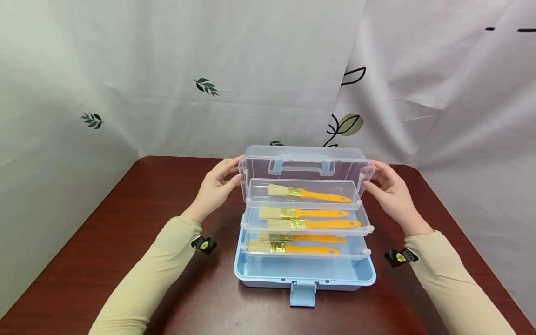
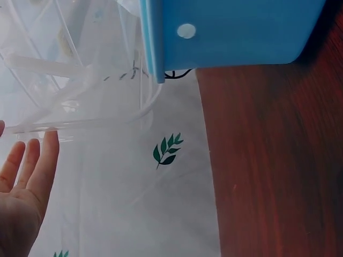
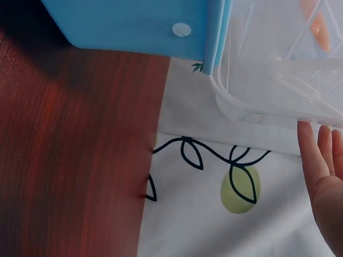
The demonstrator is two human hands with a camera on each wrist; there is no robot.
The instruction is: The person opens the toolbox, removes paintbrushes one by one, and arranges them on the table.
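A light-blue toolbox [image 1: 305,270] stands on the table with its clear lid [image 1: 305,153] raised and its clear tiered trays [image 1: 322,186] spread out in steps. Paintbrushes with yellow-orange handles lie in the trays: one brush [image 1: 322,197] in the top tray, two in the middle, two lower down. My left hand [image 1: 215,186] holds the lid's left edge between thumb and fingers. At the lid's right edge, my right hand [image 1: 391,193] grips likewise, thumb in front and fingers partly hidden behind the clear plastic. Both wrist views show fingertips against the lid's rim.
The toolbox's blue front latch [image 1: 302,295] hangs down, unfastened. Beneath it is a dark reddish-brown table [image 1: 104,242]. A pale curtain [image 1: 167,56] with leaf prints hangs along the table's back edge and sides.
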